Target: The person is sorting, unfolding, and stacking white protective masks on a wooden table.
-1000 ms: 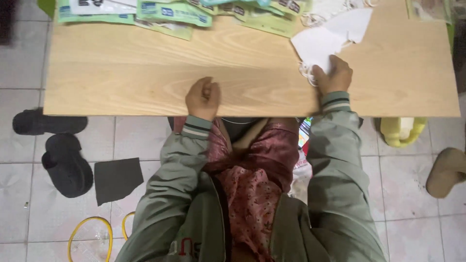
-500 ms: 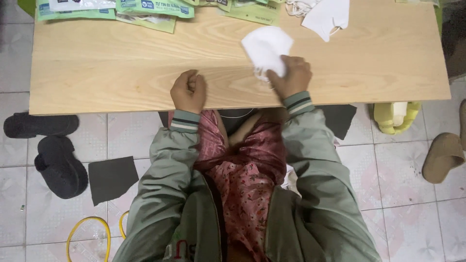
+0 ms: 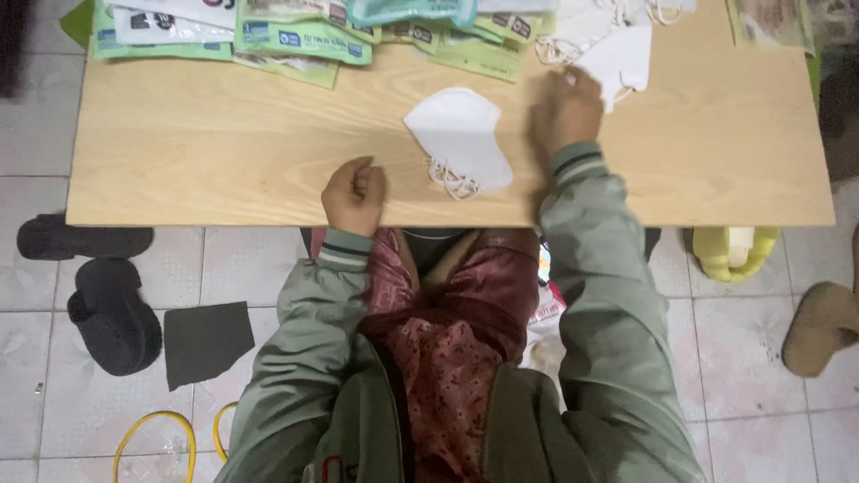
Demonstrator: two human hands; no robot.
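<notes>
A folded white face mask [image 3: 458, 134] lies flat on the wooden table [image 3: 197, 161], its ear loops [image 3: 452, 179] bunched at the near side. My left hand [image 3: 353, 195] rests as a closed fist at the table's near edge, left of that mask and holding nothing. My right hand [image 3: 565, 112] is blurred and reaches toward the far edge. Its fingers touch the edge of another white mask [image 3: 619, 55] in a small pile of white masks [image 3: 582, 27]. Whether the fingers grip that mask is unclear.
Green and white flat packets [image 3: 304, 36] lie along the table's far edge. On the tiled floor are black slippers [image 3: 112, 313], a dark square piece [image 3: 206, 340], a yellow cord [image 3: 152, 438], a yellow-green slipper [image 3: 729, 255] and a tan shoe [image 3: 819, 326].
My right hand brought a white mask to the table's middle, let it go there, and moved back right toward the pile. My left fist stayed at the near edge.
</notes>
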